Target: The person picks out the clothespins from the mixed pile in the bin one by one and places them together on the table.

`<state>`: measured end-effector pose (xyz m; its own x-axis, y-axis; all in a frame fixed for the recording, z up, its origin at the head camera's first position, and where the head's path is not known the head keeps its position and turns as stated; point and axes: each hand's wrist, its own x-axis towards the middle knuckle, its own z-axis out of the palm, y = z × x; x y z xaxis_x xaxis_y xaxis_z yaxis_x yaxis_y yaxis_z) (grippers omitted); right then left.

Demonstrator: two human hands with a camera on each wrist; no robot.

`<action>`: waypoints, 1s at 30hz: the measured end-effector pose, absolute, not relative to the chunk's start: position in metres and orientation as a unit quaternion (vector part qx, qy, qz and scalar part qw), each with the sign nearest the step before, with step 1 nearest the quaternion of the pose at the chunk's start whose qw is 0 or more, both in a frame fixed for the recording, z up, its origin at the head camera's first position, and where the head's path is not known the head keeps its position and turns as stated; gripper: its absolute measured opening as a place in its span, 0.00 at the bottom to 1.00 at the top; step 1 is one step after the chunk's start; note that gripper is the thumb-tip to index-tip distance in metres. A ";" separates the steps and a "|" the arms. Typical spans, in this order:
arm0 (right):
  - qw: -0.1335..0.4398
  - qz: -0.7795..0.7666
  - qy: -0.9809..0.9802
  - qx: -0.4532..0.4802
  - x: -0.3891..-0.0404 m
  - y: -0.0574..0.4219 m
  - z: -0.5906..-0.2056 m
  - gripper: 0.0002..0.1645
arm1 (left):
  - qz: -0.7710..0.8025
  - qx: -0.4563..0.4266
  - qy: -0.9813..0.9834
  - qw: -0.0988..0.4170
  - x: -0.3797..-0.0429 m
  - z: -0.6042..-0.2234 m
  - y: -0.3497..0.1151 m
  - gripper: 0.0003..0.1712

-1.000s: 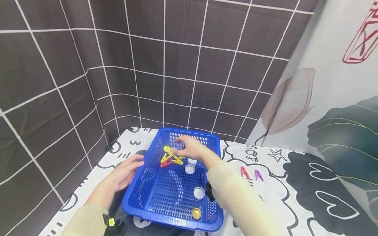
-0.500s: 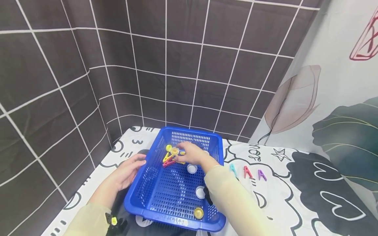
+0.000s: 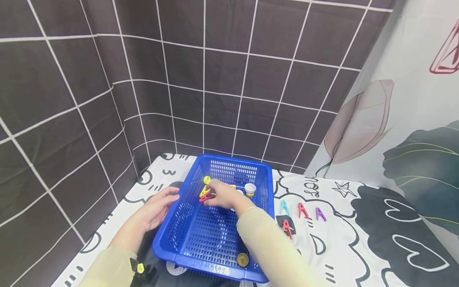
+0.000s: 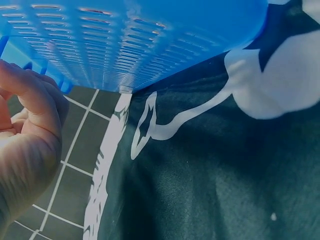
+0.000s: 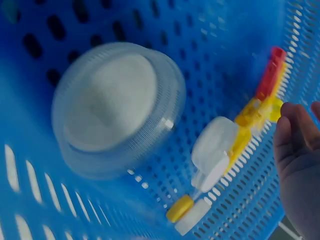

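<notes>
My right hand (image 3: 225,195) reaches down into the blue plastic basket (image 3: 170,261), fingers pointing left. Its fingertips are right at a red clothespin (image 3: 205,196) that lies among yellow clothespins (image 3: 203,191). In the right wrist view, the fingers (image 5: 297,132) are bent slightly, with no object showing between them. A yellow bottle cap (image 3: 206,180) lies just behind the clothespins. Outside the basket, my left hand (image 3: 157,207) rests its fingertips against the left rim, palm facing the wall of the basket. Part of the pile is hidden under my right hand.
A white cap (image 3: 250,188) sits over a yellow one at the basket's back right. Near the front right corner lies a yellow cap (image 3: 242,260). Right of the basket, a turquoise clothespin (image 3: 284,207), a purple clothespin (image 3: 320,214) and red clothespins (image 3: 302,210) lie on the patterned cloth.
My right hand has shifted forward-left, then lower, onto the red clothespin. As the sleeve swung left, the turquoise and nearer red clothespins came into view. My left hand has stayed at the rim.
</notes>
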<state>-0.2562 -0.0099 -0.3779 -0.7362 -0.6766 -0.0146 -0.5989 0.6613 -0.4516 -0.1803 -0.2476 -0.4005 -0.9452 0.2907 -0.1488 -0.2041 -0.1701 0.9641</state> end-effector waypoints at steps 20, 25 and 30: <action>0.121 -0.157 0.929 -0.313 -0.256 -0.021 -0.385 0.41 | 0.769 0.041 0.617 0.163 -0.181 -0.397 -0.250 0.15; 0.134 -0.152 0.930 -0.305 -0.254 -0.021 -0.386 0.40 | 0.770 0.038 0.615 0.163 -0.180 -0.398 -0.249 0.15; 0.140 -0.149 0.929 -0.309 -0.254 -0.021 -0.389 0.36 | 0.770 0.035 0.616 0.162 -0.180 -0.400 -0.249 0.15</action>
<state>-0.2544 -0.0213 -0.3887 -0.7703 -0.6153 -0.1676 -0.5317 0.7648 -0.3638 -0.1802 -0.2490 -0.3999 -0.9449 0.2931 -0.1456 -0.2066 -0.1894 0.9599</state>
